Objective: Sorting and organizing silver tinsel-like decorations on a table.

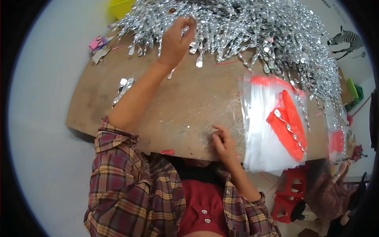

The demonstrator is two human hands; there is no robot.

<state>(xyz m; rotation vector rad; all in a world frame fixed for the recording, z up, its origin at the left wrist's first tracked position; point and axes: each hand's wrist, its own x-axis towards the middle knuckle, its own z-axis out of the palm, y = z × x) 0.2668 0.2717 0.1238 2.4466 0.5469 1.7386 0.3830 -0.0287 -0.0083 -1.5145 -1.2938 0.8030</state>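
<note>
My left hand [176, 42] reaches to the near side of a big heap of twisted silver foil strips [244, 27]. Its thumb and fingers come together in a pinch at a shiny strip. The heap behind makes the strip's full length hard to follow. Low over the table's near edge, my right hand [225, 145] has its fingers loosely bent and apart, with nothing seen in them. To its right lies a stack of clear plastic bags [260, 130]. On the bags rests a red piece of plastic [287, 118] with one spiral silver strip [290, 132] across it.
The brown table [185, 106] carries loose silver strips [123, 90] by my left forearm and a small pink item [97, 43] at its far left. A yellow container [120, 8] stands behind. Red stools [292, 189] and a seated person [329, 193] are at the lower right.
</note>
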